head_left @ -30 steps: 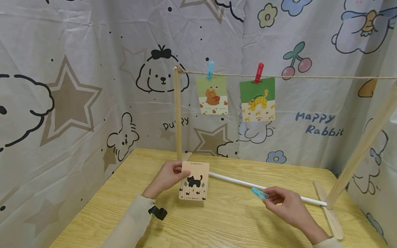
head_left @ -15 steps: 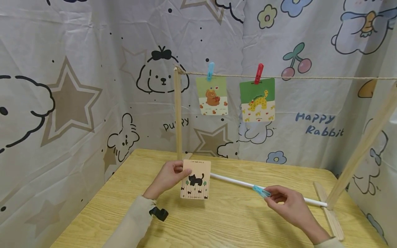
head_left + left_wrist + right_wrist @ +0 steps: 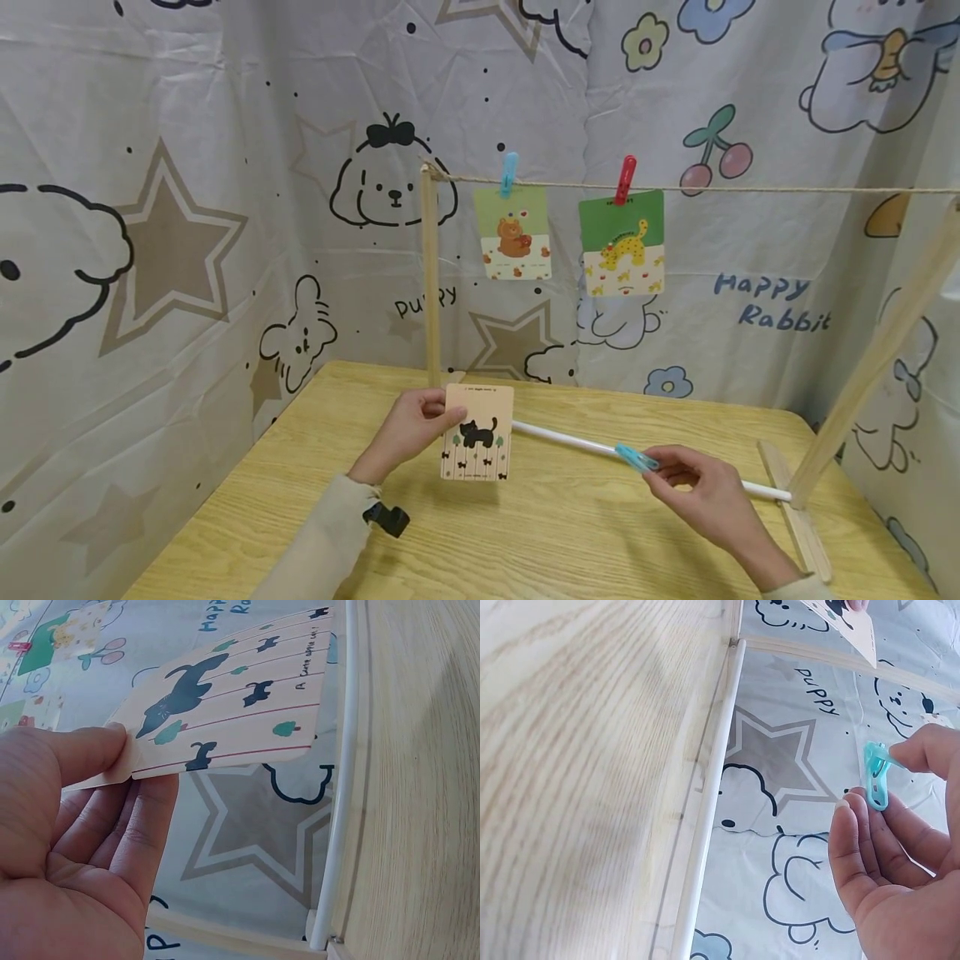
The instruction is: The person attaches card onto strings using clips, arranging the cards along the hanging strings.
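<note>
My left hand (image 3: 415, 425) pinches a peach card (image 3: 477, 433) with a black cat on it by its left edge, thumb in front and fingers behind. The left wrist view shows the card (image 3: 232, 697) tilted above the fingers. My right hand (image 3: 697, 492) holds a light-blue clothespin (image 3: 636, 457) between thumb and fingertips, apart from the card. Above, a twine line (image 3: 750, 188) carries a green bear card (image 3: 513, 237) under a blue clothespin (image 3: 509, 173) and a green leopard card (image 3: 622, 242) under a red clothespin (image 3: 626, 180).
A wooden post (image 3: 431, 275) holds the line at the left, and a slanted post (image 3: 870, 367) stands at the right on a wooden foot (image 3: 795, 512). A white rod (image 3: 562, 437) runs low between them. Printed cloth (image 3: 360, 275) hangs around the wooden table (image 3: 525, 542).
The left hand has shifted the cat card slightly right and up. The right hand has moved slightly right with the light-blue clothespin. The hanging cards have stayed put.
</note>
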`<control>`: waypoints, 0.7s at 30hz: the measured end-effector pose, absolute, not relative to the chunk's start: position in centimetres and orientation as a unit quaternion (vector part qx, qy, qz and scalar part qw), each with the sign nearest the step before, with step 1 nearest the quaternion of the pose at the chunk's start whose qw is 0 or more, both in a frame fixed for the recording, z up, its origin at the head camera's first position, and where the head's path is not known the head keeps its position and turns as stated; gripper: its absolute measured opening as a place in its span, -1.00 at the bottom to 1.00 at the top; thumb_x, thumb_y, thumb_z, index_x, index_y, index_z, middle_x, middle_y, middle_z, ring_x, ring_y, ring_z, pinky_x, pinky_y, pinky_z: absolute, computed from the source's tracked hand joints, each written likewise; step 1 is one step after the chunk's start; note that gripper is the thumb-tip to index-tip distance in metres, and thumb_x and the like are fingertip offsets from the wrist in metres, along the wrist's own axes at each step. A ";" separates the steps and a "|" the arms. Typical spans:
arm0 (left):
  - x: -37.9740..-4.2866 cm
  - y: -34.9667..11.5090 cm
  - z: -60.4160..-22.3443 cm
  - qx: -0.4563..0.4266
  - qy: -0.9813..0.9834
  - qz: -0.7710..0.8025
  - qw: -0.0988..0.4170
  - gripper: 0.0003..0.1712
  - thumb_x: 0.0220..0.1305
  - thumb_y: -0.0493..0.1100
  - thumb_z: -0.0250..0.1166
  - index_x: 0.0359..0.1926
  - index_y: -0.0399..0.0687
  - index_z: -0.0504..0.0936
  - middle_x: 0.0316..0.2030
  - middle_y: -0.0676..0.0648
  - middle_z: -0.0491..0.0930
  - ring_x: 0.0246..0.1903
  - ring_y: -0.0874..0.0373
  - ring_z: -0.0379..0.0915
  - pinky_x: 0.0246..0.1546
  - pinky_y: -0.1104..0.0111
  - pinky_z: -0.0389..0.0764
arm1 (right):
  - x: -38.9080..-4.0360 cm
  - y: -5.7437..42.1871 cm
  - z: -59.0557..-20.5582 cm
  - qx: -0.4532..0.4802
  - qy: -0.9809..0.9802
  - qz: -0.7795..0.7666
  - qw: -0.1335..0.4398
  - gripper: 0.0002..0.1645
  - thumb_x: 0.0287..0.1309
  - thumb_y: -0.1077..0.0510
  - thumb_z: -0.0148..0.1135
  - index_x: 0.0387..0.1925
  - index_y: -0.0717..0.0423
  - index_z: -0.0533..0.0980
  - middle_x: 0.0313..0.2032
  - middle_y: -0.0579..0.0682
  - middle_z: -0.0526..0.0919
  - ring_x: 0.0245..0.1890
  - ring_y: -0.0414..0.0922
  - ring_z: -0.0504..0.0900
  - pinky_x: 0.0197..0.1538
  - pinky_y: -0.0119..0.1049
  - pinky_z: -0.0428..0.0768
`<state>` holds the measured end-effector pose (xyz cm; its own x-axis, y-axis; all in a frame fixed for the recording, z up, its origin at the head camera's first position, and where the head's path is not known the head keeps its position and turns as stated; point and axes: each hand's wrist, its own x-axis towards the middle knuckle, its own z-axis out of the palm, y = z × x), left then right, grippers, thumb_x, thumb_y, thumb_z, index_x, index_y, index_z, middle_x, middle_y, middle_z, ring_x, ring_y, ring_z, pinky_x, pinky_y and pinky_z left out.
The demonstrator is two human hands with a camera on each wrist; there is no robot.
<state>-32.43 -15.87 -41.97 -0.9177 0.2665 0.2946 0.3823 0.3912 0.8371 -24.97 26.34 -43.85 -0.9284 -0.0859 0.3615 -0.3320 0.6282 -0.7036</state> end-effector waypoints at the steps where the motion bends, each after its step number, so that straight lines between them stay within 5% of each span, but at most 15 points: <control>1: -32.4 -15.8 -41.9 -0.198 -0.832 -0.516 0.057 -0.77 0.40 0.02 0.40 -0.23 -0.03 0.75 -0.45 0.03 0.71 -0.50 0.22 0.41 -0.44 0.39 0.37 | -25.0 26.4 -43.8 0.119 -0.889 0.415 0.151 -0.71 0.20 0.13 0.52 -0.04 0.05 0.71 -0.31 -0.13 0.76 -0.37 -0.32 0.70 -0.28 -0.36 0.68; 21: -31.9 -14.9 -41.7 -0.204 -0.818 -0.533 0.073 -0.80 0.39 0.00 0.41 -0.18 -0.02 0.77 -0.34 0.00 0.77 -0.36 0.15 0.64 -0.32 0.34 0.57 | -24.8 26.4 -43.6 0.120 -0.884 0.415 0.180 -0.71 0.21 0.09 0.53 -0.04 -0.02 0.72 -0.29 -0.17 0.75 -0.37 -0.33 0.69 -0.29 -0.42 0.67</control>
<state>-31.92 -14.91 -41.67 -0.9063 0.2554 0.3368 0.4113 0.3493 0.8420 -24.81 26.43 -43.60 -0.9067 -0.0632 0.4171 -0.3614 0.6263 -0.6908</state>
